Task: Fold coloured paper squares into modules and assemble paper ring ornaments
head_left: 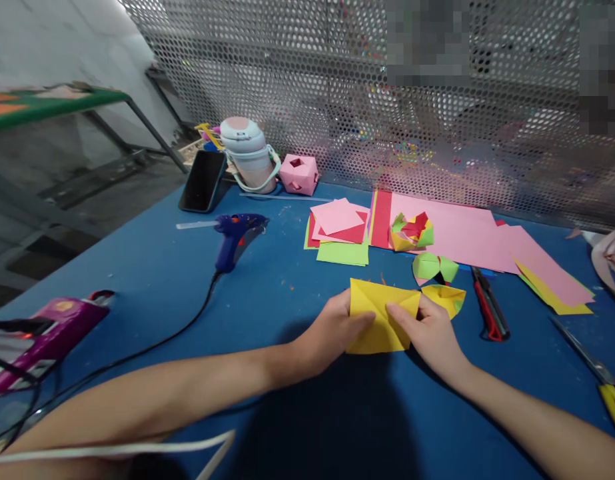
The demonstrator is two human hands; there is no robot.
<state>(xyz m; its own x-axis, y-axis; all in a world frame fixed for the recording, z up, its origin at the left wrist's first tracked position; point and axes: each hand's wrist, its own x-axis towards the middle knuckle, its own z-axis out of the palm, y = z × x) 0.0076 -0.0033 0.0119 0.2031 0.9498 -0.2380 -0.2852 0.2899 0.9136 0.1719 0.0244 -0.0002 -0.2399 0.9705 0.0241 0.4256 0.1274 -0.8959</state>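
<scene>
A folded yellow paper (380, 320) lies on the blue table (267, 287) in front of me. My left hand (332, 330) pinches its left edge, thumb on top of the fold. My right hand (430, 333) grips its right side, thumb pressed onto the paper's middle. Just right of my right hand sits a small yellow folded piece (444, 298). Behind it are a green folded piece (434, 267) and a multicoloured folded paper ball (412, 231).
A stack of coloured paper squares (340, 233) and large pink sheets (467, 233) lie farther back. A blue glue gun (234, 237) with its cord is at the left, a phone (203, 180), a white bottle (247, 153), a pink paper cube (298, 175). Red cutter (490, 303), scissors (600, 377) right.
</scene>
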